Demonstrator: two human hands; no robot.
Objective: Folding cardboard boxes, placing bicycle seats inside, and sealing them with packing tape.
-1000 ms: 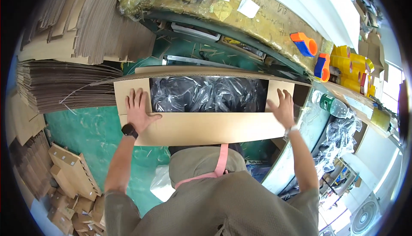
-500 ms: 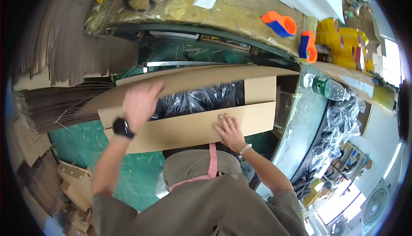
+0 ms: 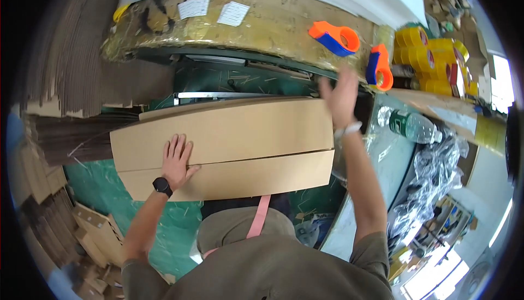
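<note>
Evidently, we have the carton [image 3: 245,131] near centre, inside hidden, green floor [image 3: 109,202] beyond its eight-o'clock edge. The left hand [image 3: 176,168] lies spread atop; at two o'clock the right hand [image 3: 341,101] blurs, thumb apart.

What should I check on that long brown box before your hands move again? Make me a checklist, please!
1. Top flaps folded down: ok, both long ones lie over the box.
2. Left hand on top: ok, spread flat near the seam.
3. Right hand free: ok, it looks empty, though blurred.
4. Tape on the seam: not ok, none shows.
5. Tape dispensers nearby: ok, two lie on the bench, beyond the right hand.
6. Things inside tidy: cannot tell, the flaps hide them.
</note>
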